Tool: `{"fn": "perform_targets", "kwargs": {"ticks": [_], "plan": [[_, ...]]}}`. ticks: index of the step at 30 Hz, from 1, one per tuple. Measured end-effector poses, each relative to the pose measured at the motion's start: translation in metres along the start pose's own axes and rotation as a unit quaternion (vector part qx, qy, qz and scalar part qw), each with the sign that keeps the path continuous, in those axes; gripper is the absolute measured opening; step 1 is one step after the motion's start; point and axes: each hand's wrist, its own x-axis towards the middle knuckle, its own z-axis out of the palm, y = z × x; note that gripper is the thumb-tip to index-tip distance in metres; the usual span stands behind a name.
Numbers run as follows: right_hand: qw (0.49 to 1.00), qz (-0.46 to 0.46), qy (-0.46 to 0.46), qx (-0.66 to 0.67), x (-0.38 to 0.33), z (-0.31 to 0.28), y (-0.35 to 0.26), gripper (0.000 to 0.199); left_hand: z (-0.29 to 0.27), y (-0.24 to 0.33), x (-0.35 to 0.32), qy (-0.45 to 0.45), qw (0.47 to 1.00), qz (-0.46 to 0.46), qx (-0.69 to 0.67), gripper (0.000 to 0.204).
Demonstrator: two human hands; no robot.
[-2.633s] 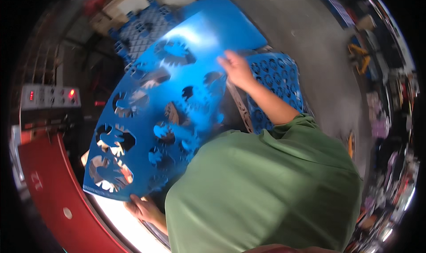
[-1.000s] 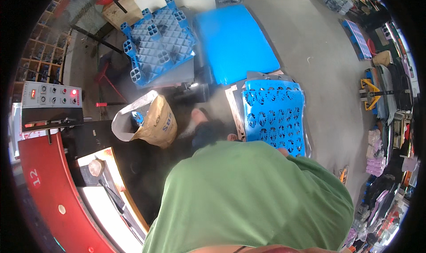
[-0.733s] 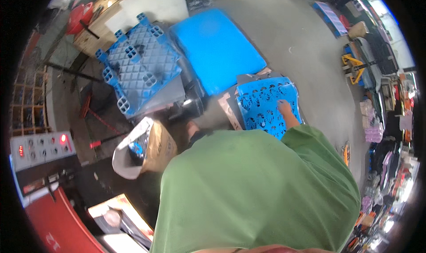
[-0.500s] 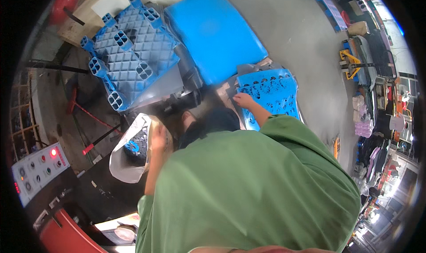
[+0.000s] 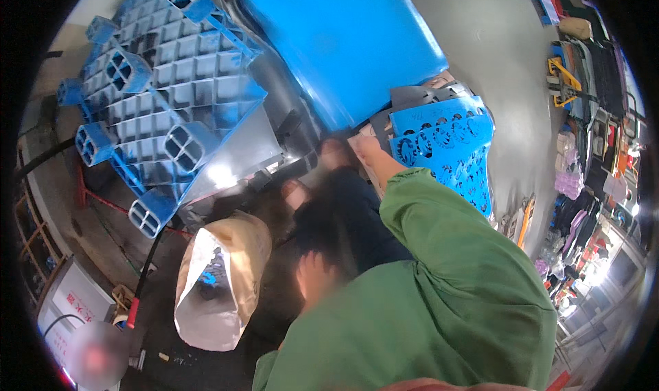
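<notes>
Right hand [image 5: 364,147] moved to perforated blue stack [image 5: 449,147], fingers' state unclear, left hand hidden, open sack [image 5: 213,281] nearby

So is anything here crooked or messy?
Yes. The blue pallet leans upside down, feet showing. The perforated blue sheets by the right hand sit crookedly on grey cardboard. An open paper sack sags on the floor. Nothing looks spilled.

Sack [image 5: 218,281] left of perforated stack [image 5: 449,147]; pallet [image 5: 161,96] behind the sack
</notes>
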Motion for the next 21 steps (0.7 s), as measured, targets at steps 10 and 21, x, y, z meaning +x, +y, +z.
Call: {"fn": "perform_targets", "kwargs": {"ticks": [10, 21], "plan": [[0.483, 0.415, 0.082, 0.766, 0.074, -0.015, -0.003, 0.027, -0.034, 0.014, -0.025, -0.072, 0.995, -0.062, -0.014, 0.059], [0.231, 0.295, 0.010, 0.927, 0.060, -0.041, 0.052, 0.028, -0.043, 0.013, -0.005, 0.008, 0.999, -0.016, -0.041, 0.057]]}}
